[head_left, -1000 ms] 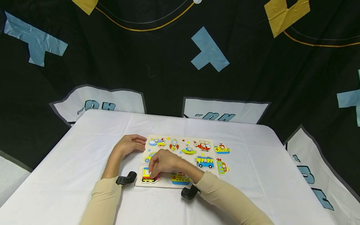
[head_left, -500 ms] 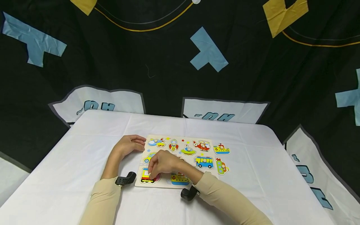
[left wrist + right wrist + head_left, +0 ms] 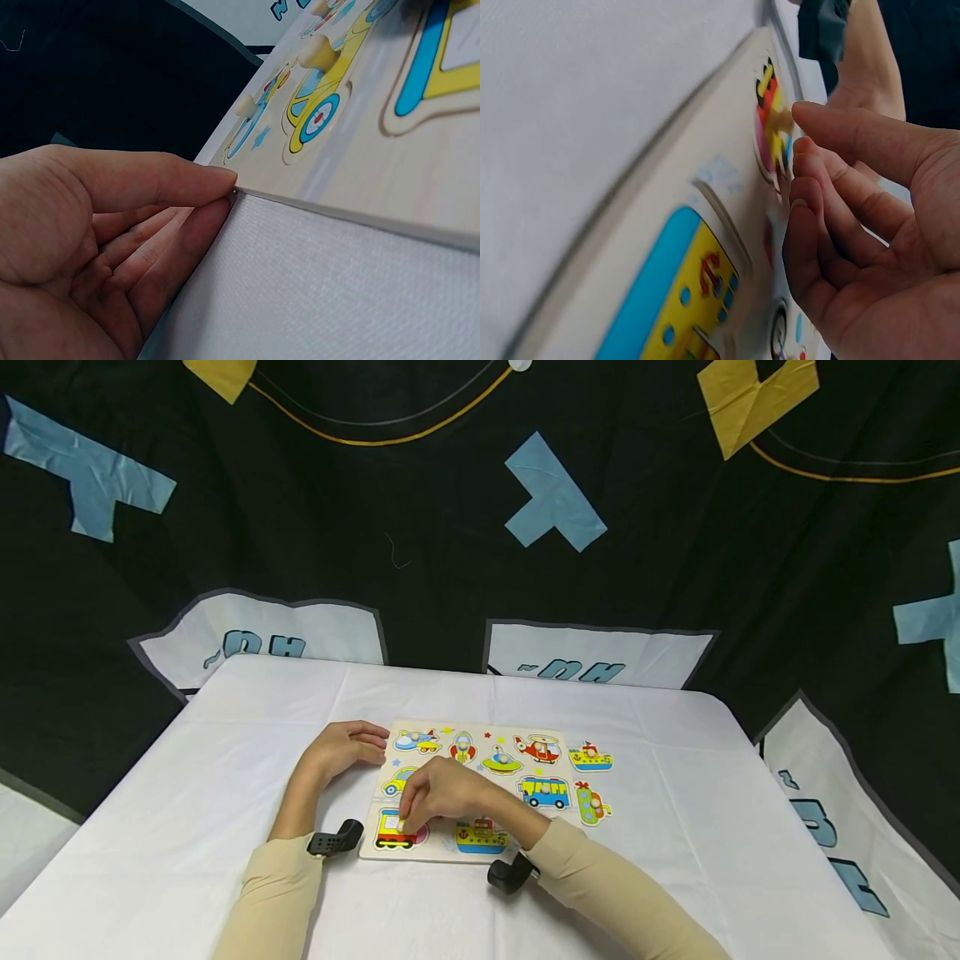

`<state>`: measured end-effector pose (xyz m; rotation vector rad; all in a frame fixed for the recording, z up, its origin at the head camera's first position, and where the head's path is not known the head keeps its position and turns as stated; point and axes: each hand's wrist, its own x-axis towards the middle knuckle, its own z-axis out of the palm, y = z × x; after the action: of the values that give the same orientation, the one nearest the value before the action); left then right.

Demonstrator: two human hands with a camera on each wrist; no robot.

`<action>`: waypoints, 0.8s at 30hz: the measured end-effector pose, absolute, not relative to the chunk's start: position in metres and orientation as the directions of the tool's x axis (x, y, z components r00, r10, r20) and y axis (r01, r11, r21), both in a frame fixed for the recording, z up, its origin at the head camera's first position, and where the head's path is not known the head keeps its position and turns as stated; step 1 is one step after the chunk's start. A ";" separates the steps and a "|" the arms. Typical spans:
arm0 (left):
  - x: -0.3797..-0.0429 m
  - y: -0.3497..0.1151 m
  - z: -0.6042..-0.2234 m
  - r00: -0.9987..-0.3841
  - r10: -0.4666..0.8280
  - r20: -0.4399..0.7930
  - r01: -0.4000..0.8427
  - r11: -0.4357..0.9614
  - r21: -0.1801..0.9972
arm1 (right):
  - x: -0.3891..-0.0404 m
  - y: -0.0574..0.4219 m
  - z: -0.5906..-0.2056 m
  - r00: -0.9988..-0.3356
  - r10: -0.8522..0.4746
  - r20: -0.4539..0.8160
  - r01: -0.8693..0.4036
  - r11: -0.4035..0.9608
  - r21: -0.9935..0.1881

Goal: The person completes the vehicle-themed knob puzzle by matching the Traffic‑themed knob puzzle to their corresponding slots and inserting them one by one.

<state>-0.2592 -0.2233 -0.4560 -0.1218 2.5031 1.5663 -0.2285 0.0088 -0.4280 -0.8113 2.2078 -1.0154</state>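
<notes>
A wooden knob puzzle board (image 3: 442, 853) with vehicle pictures lies on the white table. My right hand (image 3: 442, 789) is over its lower left, fingers loosely bent. In the right wrist view, the thumb and index fingertips (image 3: 804, 112) are right beside the wooden knob (image 3: 781, 121) of the train piece (image 3: 390, 837), with the knob showing past them. The train lies in the board's lower left corner. My left hand (image 3: 341, 750) rests at the board's left edge. In the left wrist view, its thumb and finger, nearly straight, touch the board's corner (image 3: 247, 186).
To the board's right lie a yellow boat piece (image 3: 591, 758) and a green and orange piece with a knob (image 3: 592, 804). A blue bus (image 3: 545, 792), red helicopter (image 3: 538, 749) and yellow car (image 3: 397, 782) sit on the board. A black curtain (image 3: 450, 543) hangs behind.
My right hand has shifted slightly up and right off the train's knob, uncovering more of the train. The left hand has stayed at the board's edge.
</notes>
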 end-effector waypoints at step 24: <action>-0.260 -0.220 -0.455 -0.978 0.018 -0.209 -0.179 0.445 0.877 | -0.264 0.096 -0.399 -0.800 -0.577 -0.165 -0.204 0.520 -0.829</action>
<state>-0.2602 -0.2199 -0.4552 -0.1416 2.5056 1.5562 -0.2638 0.0962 -0.3995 -0.6404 2.3417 -1.1977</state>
